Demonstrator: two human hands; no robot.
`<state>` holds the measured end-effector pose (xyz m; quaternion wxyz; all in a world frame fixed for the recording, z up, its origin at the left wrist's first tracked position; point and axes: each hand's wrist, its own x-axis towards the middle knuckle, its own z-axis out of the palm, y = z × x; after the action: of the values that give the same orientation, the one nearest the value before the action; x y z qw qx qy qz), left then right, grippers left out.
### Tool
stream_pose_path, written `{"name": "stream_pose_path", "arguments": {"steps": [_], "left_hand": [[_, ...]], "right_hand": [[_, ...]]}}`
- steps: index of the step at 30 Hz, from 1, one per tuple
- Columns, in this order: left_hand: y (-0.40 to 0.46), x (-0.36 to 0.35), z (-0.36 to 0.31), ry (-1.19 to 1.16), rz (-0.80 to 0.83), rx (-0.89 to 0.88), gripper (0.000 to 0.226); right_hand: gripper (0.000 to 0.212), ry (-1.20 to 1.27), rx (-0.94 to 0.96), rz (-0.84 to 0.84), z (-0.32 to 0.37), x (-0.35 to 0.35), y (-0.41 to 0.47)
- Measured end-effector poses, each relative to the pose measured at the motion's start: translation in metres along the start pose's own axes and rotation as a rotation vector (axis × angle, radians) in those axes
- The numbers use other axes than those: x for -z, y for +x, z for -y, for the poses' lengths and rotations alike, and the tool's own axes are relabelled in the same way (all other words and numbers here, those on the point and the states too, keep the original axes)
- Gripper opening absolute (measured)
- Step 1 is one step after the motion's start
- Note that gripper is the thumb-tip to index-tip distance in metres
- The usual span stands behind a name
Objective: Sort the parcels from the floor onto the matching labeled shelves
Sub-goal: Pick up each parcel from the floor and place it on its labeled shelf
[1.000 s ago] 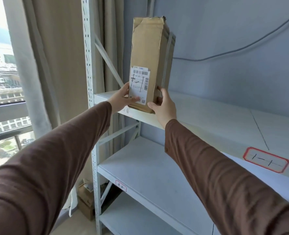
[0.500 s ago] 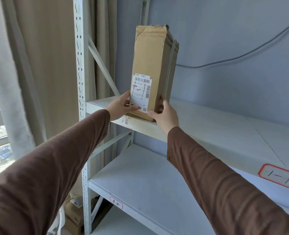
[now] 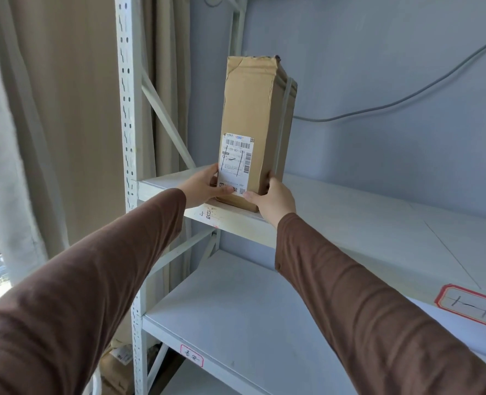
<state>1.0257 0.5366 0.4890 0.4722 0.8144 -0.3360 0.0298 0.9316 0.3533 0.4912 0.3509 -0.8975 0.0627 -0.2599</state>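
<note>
One tall cardboard parcel point(image 3: 257, 124) stands upright on the upper shelf point(image 3: 350, 212), close to its front edge and near the white upright post point(image 3: 127, 138) at the left end of the rack. The left hand point(image 3: 204, 188) grips the parcel's lower left corner, thumb lying across the bottom of its shipping label point(image 3: 236, 163), while the right hand point(image 3: 273, 199) clasps the lower right corner with its fingers wrapped round the side. The parcel's base appears to rest on the shelf, so this one looks all but placed; letting go is what remains for it. A small handwritten tag point(image 3: 207, 215) sits on the shelf's front lip just below the parcel (its writing is too faint to check against the parcel's label, so whether the match is right cannot be told). The lower shelf point(image 3: 236, 309) carries its own red-bordered tag point(image 3: 192, 359) and holds no parcel in the part that shows. Down by the foot of the rack, at least one more parcel on the floor point(image 3: 116, 366) is partly visible, so I judge the sorting to be at an early stage, with more to fetch.
</note>
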Motion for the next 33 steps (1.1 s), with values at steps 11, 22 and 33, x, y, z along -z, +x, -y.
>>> {"name": "stream_pose_path", "arguments": {"steps": [11, 22, 33], "left_hand": [[0.004, -0.005, 0.0, 0.035, 0.001, 0.029, 0.059], [-0.015, -0.005, 0.002, -0.034, -0.045, 0.09, 0.119], [-0.085, -0.05, -0.029, 0.206, -0.21, -0.064, 0.101]], "right_hand": [[0.065, -0.022, -0.033, 0.007, 0.001, 0.003, -0.003], [0.079, 0.017, -0.034, 0.029, 0.003, 0.011, -0.016], [0.099, 0.061, 0.09, -0.058, -0.015, 0.038, -0.081]]}}
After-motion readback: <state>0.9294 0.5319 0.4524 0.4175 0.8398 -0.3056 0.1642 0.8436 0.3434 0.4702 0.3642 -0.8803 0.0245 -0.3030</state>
